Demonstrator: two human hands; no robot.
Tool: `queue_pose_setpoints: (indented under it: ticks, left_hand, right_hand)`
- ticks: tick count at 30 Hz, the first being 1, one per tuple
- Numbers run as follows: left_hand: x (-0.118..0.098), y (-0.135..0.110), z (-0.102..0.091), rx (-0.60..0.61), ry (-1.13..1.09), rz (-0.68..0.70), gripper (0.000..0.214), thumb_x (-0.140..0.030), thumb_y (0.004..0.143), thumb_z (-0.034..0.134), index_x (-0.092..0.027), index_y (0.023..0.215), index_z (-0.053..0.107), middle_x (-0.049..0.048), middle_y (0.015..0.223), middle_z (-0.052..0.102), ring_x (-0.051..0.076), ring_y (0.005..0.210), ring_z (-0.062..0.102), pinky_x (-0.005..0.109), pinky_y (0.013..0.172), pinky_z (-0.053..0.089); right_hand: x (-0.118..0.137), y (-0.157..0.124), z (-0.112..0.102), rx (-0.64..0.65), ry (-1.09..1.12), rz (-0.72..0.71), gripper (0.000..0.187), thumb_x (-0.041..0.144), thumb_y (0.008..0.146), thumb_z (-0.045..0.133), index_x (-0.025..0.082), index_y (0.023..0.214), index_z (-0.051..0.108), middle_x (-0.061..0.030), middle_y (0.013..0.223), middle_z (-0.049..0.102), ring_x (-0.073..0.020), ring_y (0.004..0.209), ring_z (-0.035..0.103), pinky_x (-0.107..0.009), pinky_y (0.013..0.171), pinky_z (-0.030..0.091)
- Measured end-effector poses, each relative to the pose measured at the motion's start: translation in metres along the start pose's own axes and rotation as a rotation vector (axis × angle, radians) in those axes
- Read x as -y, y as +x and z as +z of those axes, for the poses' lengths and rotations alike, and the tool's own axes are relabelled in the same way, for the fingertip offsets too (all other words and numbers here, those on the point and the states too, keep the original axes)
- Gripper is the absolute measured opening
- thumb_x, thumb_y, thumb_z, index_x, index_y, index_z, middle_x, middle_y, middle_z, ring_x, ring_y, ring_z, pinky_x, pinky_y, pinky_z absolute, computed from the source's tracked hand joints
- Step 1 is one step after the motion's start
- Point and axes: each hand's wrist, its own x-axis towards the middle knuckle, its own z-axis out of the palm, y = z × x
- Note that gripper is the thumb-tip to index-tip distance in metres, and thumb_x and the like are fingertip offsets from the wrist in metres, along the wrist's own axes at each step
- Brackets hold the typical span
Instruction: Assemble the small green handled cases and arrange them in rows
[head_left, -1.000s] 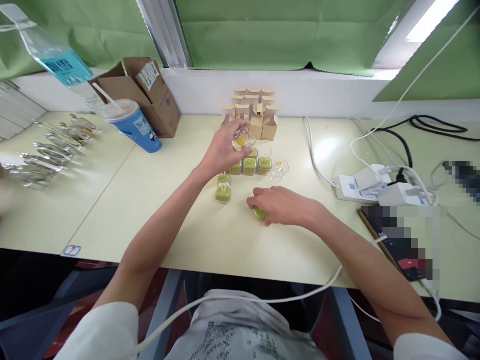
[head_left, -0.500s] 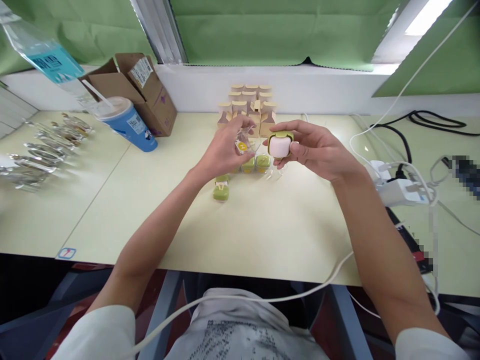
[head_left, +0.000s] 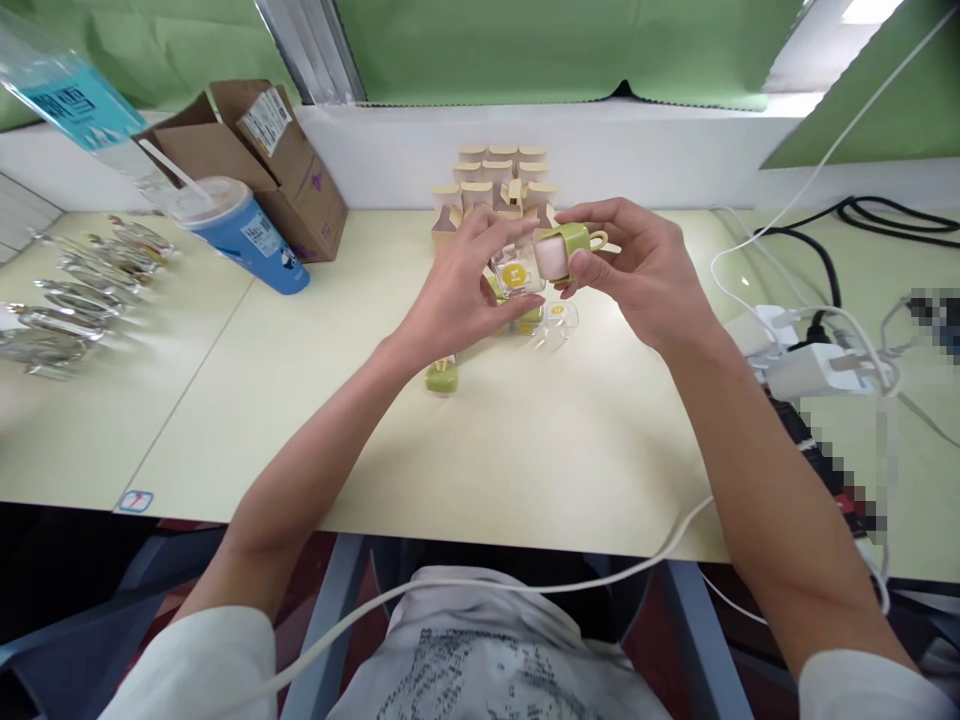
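Observation:
My left hand (head_left: 469,285) is closed around a small clear plastic box (head_left: 517,272) with a yellow round logo on it. Between the fingers and thumb of my right hand (head_left: 634,270) is a small green case (head_left: 574,238) with a pale body and a loop at its right end. Its pale end faces the clear box and meets or nearly meets its side. Just beneath, partly covered by my left hand, are more green cases (head_left: 532,316). Beside them lies an empty-looking clear plastic piece (head_left: 556,325). Another green case (head_left: 441,377) rests below my left wrist.
Open cardboard boxlets (head_left: 472,180) stand in rows by the wall. Leftward are a brown carton (head_left: 300,190), a blue cup (head_left: 251,240) with a straw, a bottle (head_left: 82,105) and several shiny wrapped packets (head_left: 82,300). Chargers (head_left: 817,370) and cables lie right; a white cable (head_left: 525,588) crosses my lap.
My right hand has turned the green case so its pale end points left. Both hands have come together, bringing the clear box and the case side by side. The camera view has shifted slightly.

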Motion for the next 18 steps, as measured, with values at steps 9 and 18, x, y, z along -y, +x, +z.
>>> queue_pose_setpoints:
  ticks: [9,18]
  left_hand:
    - [-0.007,0.000,0.005,-0.031,-0.040,-0.013,0.062,-0.068,0.097,0.095,-0.029,0.140,0.075,0.0131,0.138,0.080,0.034,0.130,0.079,0.045,0.100,0.071]
    - [-0.029,0.003,-0.001,-0.073,-0.383,-0.374,0.078,-0.076,0.091,0.097,-0.032,0.149,0.069,0.0120,0.141,0.081,0.032,0.118,0.086,0.042,0.083,0.073]
  right_hand:
    - [-0.009,-0.004,0.017,-0.013,-0.077,-0.003,0.075,0.080,0.076,0.106,0.035,0.131,0.082,-0.0049,0.126,0.078,-0.0258,0.102,0.082,-0.044,0.087,0.078]
    - [0.004,-0.008,0.024,-0.054,-0.079,-0.002,0.068,0.085,0.099,0.083,0.039,0.148,0.077,-0.0081,0.141,0.077,-0.0304,0.119,0.083,-0.048,0.102,0.077]
